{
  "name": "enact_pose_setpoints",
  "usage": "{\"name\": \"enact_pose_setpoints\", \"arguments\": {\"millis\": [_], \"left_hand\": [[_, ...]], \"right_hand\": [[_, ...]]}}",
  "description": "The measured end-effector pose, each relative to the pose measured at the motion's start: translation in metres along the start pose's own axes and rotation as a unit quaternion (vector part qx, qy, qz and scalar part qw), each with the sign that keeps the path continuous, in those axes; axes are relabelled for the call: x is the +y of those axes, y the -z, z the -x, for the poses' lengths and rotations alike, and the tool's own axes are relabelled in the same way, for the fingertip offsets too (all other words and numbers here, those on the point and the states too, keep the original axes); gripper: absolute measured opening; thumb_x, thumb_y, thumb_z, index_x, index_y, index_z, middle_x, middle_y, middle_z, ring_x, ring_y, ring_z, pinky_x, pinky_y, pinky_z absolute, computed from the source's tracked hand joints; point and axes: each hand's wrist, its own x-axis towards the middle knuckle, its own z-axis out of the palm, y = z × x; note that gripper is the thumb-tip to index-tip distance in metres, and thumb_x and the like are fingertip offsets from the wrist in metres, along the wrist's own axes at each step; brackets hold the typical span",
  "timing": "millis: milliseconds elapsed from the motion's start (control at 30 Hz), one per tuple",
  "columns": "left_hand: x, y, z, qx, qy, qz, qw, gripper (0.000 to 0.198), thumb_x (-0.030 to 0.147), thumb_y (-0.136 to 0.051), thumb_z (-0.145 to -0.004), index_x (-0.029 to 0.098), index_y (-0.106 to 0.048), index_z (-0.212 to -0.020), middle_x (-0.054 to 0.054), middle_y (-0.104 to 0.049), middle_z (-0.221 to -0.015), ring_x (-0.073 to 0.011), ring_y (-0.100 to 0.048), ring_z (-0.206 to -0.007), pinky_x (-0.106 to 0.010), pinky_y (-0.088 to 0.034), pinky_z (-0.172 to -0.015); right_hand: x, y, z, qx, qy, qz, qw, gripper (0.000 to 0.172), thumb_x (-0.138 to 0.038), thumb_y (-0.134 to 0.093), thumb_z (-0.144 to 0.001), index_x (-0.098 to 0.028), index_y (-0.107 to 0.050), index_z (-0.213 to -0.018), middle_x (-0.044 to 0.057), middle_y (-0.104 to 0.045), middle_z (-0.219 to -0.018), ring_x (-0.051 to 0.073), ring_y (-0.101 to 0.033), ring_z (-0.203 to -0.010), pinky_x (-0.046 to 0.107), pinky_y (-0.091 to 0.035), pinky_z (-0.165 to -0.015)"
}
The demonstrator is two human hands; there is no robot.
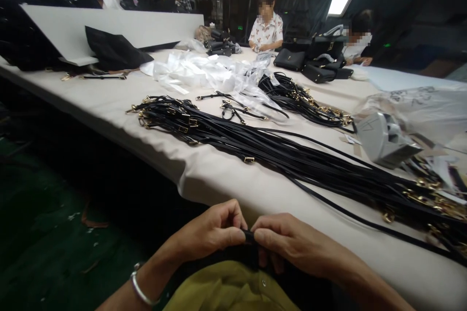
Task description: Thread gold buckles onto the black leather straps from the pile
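Observation:
Close to my body, in front of the table's near edge, both hands pinch one short visible stretch of a black strap (249, 237). My left hand (217, 228) grips it between thumb and fingers, with the fingers curled in. From the other side my right hand (292, 240) pinches the same piece, a small gap from the left. The rest of the strap is hidden by my hands and dark clothing. Beyond them a long bundle of black straps (277, 148) with gold buckles and clasps lies across the table.
On the cloth-covered table (156, 148) are a second strap pile (299, 99), clear plastic wrappings (207, 70) and a grey-white device (383, 141). Black handbags (321, 60) stand at the back. A co-worker (266, 26) works at the far side, with other people further off.

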Motion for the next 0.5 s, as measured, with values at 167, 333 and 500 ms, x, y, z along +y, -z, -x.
{"name": "enact_pose_setpoints", "arguments": {"millis": [167, 333, 500], "left_hand": [[0.012, -0.011, 0.002, 0.077, -0.018, -0.101, 0.992, 0.026, 0.011, -0.072, -0.07, 0.018, -0.061, -0.092, 0.007, -0.056, -0.074, -0.0096, -0.048, -0.067, -0.018, -0.036, -0.058], [-0.003, -0.017, -0.001, 0.16, -0.112, -0.208, 0.959, 0.01, 0.018, -0.074, -0.078, 0.017, -0.069, -0.087, 0.002, -0.066, -0.082, -0.0128, -0.058, -0.075, -0.021, -0.042, -0.068], [-0.016, -0.014, -0.004, 0.185, -0.139, -0.192, 0.954, 0.008, 0.018, -0.077, -0.075, 0.017, -0.072, -0.081, 0.001, -0.068, -0.076, -0.0139, -0.061, -0.072, -0.021, -0.043, -0.068]], "right_hand": [[-0.004, -0.009, -0.018, 0.084, 0.016, 0.024, 0.996, 0.029, -0.033, -0.054, -0.09, -0.017, -0.057, -0.066, -0.005, -0.053, -0.053, 0.008, -0.038, -0.047, 0.021, -0.025, -0.044], [0.006, -0.009, -0.018, 0.095, 0.011, 0.007, 0.995, 0.029, -0.041, -0.058, -0.089, -0.017, -0.06, -0.072, -0.006, -0.05, -0.053, 0.009, -0.039, -0.048, 0.022, -0.026, -0.046], [0.012, -0.003, -0.016, 0.063, 0.01, -0.043, 0.997, 0.054, -0.062, -0.051, -0.09, -0.018, -0.051, -0.058, -0.006, -0.041, -0.048, 0.008, -0.028, -0.045, 0.025, -0.016, -0.044]]}}
